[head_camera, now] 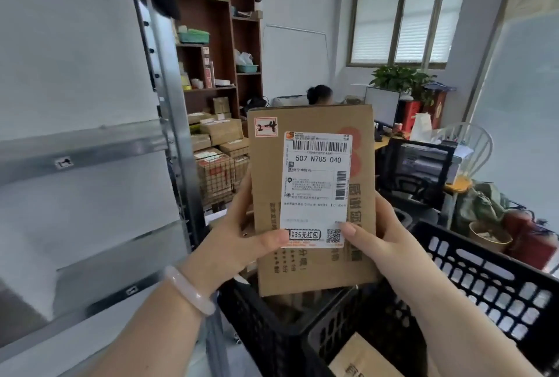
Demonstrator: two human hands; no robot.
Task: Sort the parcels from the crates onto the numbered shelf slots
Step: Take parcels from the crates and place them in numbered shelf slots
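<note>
A left hand (242, 240) and a right hand (381, 234) each clasp a side of a cardboard parcel (314, 267) marked 2-4, upright over the black crate (484, 279), not yet on the metal shelf (81, 146) alongside; a second parcel (360, 358) waits below.

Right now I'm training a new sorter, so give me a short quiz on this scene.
1. True or false: the left hand and right hand both hold the parcel.
2. The handwritten sticker on it reads: A) 2-4 B) 5-1 C) 3-9.
3. Fill in: the shelf stands on the person's ____ side.
Key: 1 true; 2 A; 3 left.
</note>
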